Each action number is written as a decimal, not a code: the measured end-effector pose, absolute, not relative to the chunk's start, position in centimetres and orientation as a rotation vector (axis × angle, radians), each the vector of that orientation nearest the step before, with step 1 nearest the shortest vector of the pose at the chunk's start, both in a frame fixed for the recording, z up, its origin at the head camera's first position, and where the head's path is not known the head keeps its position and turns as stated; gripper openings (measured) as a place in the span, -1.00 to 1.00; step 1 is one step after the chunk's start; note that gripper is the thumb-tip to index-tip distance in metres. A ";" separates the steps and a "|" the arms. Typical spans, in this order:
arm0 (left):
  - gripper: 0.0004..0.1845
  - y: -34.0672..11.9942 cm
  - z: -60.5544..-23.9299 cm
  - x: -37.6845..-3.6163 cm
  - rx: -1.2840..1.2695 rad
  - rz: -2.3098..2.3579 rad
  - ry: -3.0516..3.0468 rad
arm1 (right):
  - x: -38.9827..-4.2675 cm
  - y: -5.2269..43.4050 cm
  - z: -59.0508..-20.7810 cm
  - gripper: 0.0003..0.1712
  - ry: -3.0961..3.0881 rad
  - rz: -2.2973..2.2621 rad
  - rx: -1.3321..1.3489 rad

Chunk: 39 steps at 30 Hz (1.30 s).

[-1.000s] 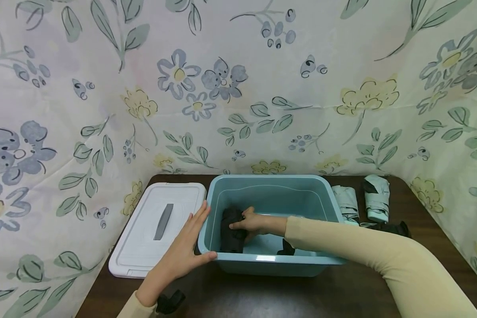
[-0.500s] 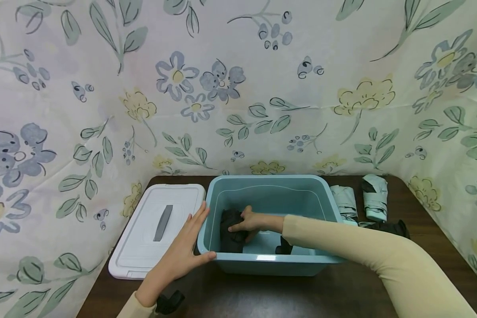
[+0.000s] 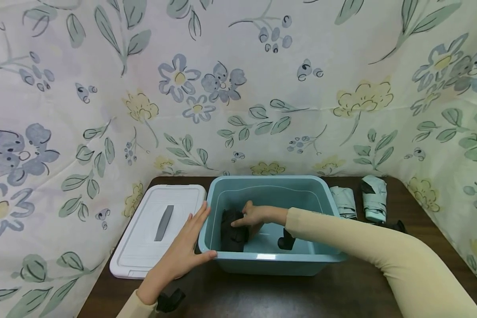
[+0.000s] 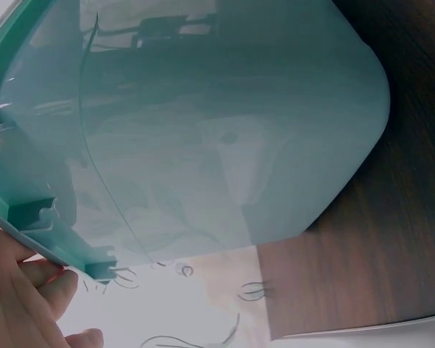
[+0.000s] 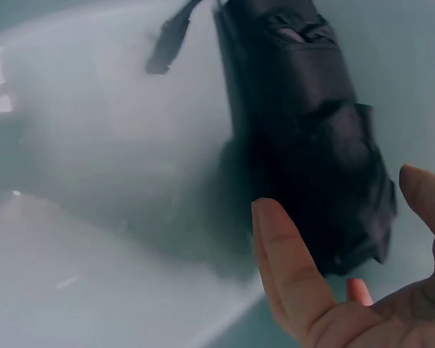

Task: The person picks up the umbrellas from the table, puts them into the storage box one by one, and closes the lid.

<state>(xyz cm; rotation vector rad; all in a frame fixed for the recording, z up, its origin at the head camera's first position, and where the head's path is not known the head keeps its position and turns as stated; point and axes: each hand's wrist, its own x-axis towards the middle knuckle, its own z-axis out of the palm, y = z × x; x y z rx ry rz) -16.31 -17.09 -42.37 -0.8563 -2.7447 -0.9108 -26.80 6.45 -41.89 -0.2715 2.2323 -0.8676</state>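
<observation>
The step in hand looks like settling a black bundle [image 3: 233,234], perhaps a folded umbrella, in a blue-green bin [image 3: 266,266]; with 12 o'clock away from the person, it lies inside, at the bin's 9 o'clock end. The right hand [image 3: 256,219] is at its 3 o'clock side; in the right wrist view two fingers [image 5: 293,264] lie together over one edge, while the thumb [image 5: 426,199] stands apart across the bundle, clamped on nothing; whether the fingertips press it I cannot tell. The left hand [image 3: 181,255] steadies the bin's 8 o'clock corner, fingers straight along the outside, thumb apart on the front rim.

The next move seems to call for drawing the right hand clear if the bundle sits well, or closing thumb and fingers round it if it needs shifting.

Counted: one bin; one black bundle in it; one white lid [image 3: 143,238] at 9 o'clock, with one grey handle [image 3: 164,223]; two pale green bundles, the nearer [image 3: 345,202] and the farther [image 3: 375,201], towards 2 o'clock; one black object [image 3: 395,226] at 3 o'clock, partly hidden by the sleeve [image 3: 342,238].
</observation>
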 end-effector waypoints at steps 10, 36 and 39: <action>0.08 -17.1 -42.4 -16.4 -0.856 -0.895 -2.736 | -27.0 7.6 -38.4 -0.16 2.108 -0.955 -0.271; 0.06 -17.1 -42.4 -16.4 -0.876 -0.887 -2.704 | -24.2 13.4 -29.9 -0.28 1.970 -0.986 -0.641; 0.05 -17.0 -42.4 -16.4 -0.886 -0.893 -2.704 | -23.8 14.2 -29.4 -0.27 1.966 -1.000 -0.677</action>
